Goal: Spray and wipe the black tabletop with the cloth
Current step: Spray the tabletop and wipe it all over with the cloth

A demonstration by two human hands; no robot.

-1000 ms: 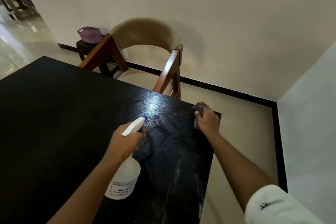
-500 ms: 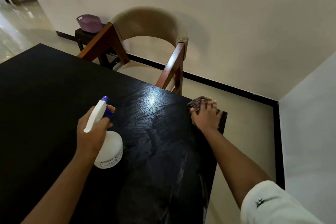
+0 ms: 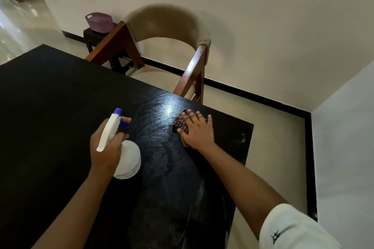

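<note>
The left hand [image 3: 107, 147] is curled round the neck of a white spray bottle [image 3: 126, 159], with the forefinger hooked over the blue trigger just under the blue nozzle tip; the bottle is tilted, its round body toward the person and its head pointing away, and it hangs just above the black tabletop [image 3: 50, 107], though whether its base touches the surface cannot be told. The right hand [image 3: 197, 130] lies flat with fingers straight and slightly spread, pressing down on a dark, checked cloth [image 3: 180, 124] that shows beyond the fingertips and at the left edge of the palm. The cloth sits on the tabletop near its far right corner, close to a bright wet glare and streaky smears that run back toward the person along the right side of the table. A white sleeve [image 3: 293, 230] covers the right upper arm at the lower edge of the view. Behind the table stands a wooden chair [image 3: 162, 32] with a beige curved back, and beside it a small dark stool [image 3: 95, 35] carries a purple basket [image 3: 99, 22] near the wall.
</note>
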